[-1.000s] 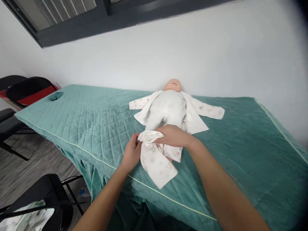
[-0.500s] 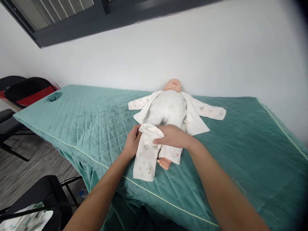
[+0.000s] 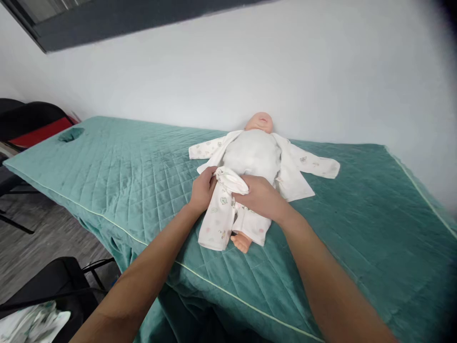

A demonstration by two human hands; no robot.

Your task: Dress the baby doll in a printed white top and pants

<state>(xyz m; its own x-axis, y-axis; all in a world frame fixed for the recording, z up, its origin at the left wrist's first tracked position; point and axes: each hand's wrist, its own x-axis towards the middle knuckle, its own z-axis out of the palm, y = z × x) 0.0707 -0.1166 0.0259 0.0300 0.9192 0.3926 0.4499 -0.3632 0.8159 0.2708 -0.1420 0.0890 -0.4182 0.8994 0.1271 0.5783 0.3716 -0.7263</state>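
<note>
A baby doll (image 3: 252, 153) lies on its back, head toward the wall, with a white cloth body and an open white printed jacket (image 3: 295, 183) spread under and around it. White printed baby pants (image 3: 217, 221) are over its lower legs, and one foot (image 3: 242, 241) sticks out of a leg opening. My left hand (image 3: 203, 189) pinches the pants' waistband at its left side. At the right side of the waistband, my right hand (image 3: 260, 197) grips the fabric, thumb in front. The waistband is bunched near the doll's hips; the other foot is hidden by the fabric.
The doll rests on a table with a green quilted cover (image 3: 135, 166) that has a round hole (image 3: 71, 135) at its far left. A white wall (image 3: 214, 85) stands behind. Black chairs (image 3: 53, 286) are at the left, one with white printed cloth (image 3: 34, 324) on it.
Both hands have moved the waistband up the doll's legs, toward its hips. The pants' left leg has risen with it. The camera view has shifted slightly.
</note>
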